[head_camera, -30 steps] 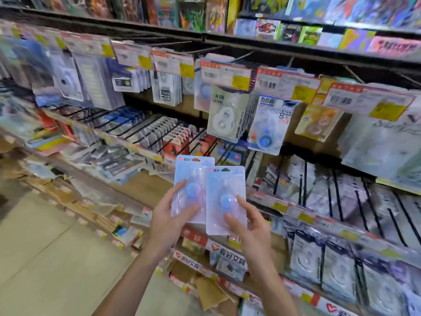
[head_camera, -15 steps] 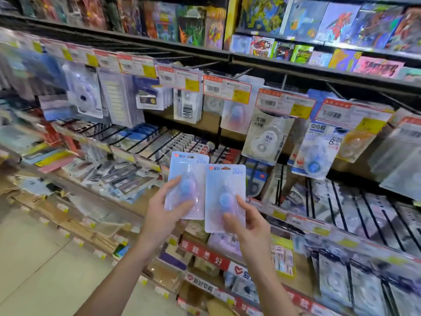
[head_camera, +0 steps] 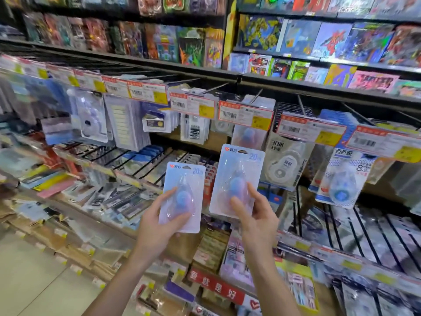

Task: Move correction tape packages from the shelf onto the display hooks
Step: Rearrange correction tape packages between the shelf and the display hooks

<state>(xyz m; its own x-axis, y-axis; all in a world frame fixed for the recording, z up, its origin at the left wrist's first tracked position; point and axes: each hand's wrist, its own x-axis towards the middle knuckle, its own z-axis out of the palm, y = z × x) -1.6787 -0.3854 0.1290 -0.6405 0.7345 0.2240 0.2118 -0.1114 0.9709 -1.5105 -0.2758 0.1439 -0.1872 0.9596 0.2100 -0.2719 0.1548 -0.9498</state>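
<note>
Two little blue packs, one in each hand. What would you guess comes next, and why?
Probably raising the right hand so the hang hole of its package meets the hook above. That pack is already held higher, just below a matching hanging pack under a price tag. The left hand holds the second package lower, seemingly waiting.
</note>
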